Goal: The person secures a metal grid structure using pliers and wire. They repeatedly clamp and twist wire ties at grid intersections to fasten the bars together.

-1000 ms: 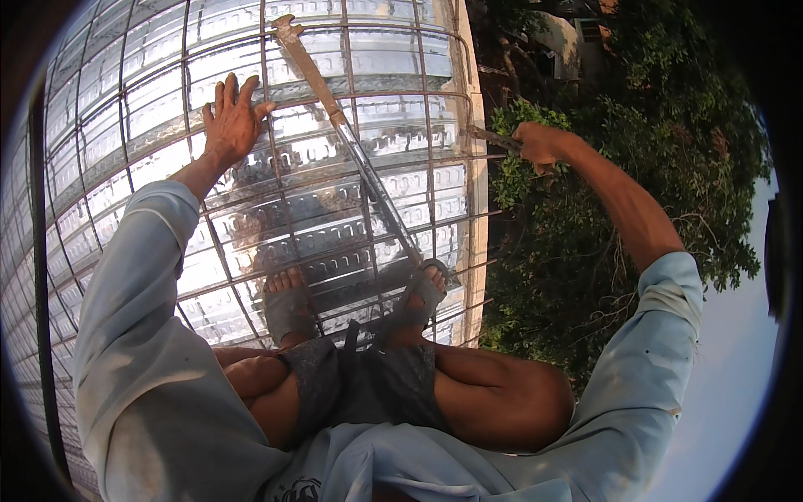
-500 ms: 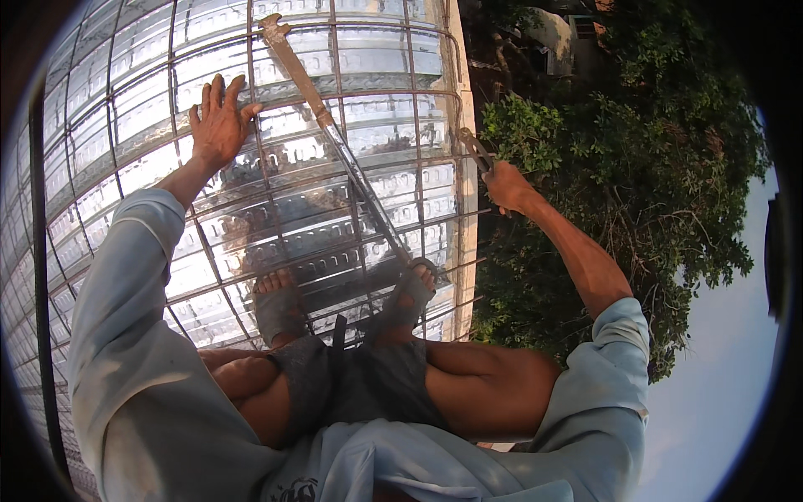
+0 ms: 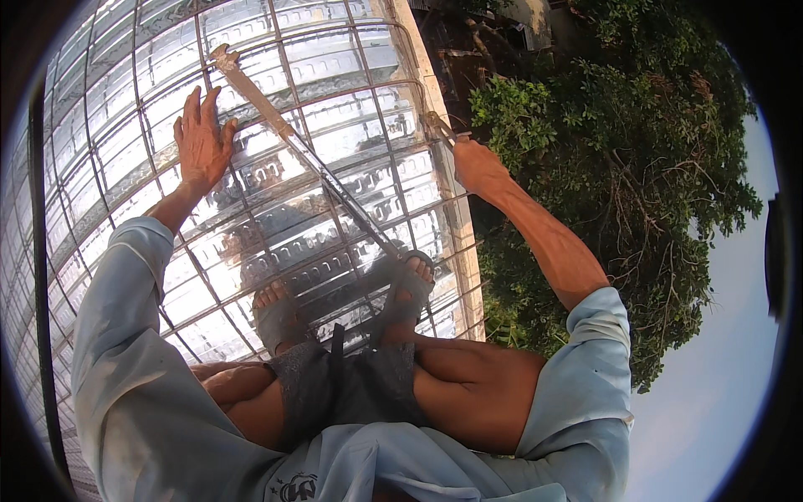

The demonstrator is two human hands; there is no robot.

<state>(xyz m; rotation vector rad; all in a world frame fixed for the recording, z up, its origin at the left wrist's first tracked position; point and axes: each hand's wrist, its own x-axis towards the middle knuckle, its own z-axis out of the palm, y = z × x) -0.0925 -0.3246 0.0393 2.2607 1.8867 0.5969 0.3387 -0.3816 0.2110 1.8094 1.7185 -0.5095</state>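
My left hand (image 3: pixel 205 146) is open, fingers spread, over the rebar grid (image 3: pixel 308 132); whether the palm rests on a bar I cannot tell. Just beyond its fingertips is the rusty, hooked head of a long steel bending bar (image 3: pixel 322 173), which lies slantwise across the grid with its near end by my right foot. In my right hand (image 3: pixel 481 166), closed round the handles, is a pair of pincers (image 3: pixel 441 125). The jaws point up and left, at the bent rebar ends along the right edge of the deck. Whether they grip wire does not show.
Shiny corrugated metal decking (image 3: pixel 335 109) lies beneath the grid. My feet (image 3: pixel 411 284) stand among the bars. A pale concrete edge (image 3: pixel 456 209) bounds the deck on the right, with a drop and a leafy tree (image 3: pixel 619 167) beyond. A dark upright bar (image 3: pixel 42 276) stands far left.
The view has shifted, so the deck and bending bar appear further left. My right hand has moved left with the pincers, bringing their jaws to the deck's edge bars. My left hand remains spread.
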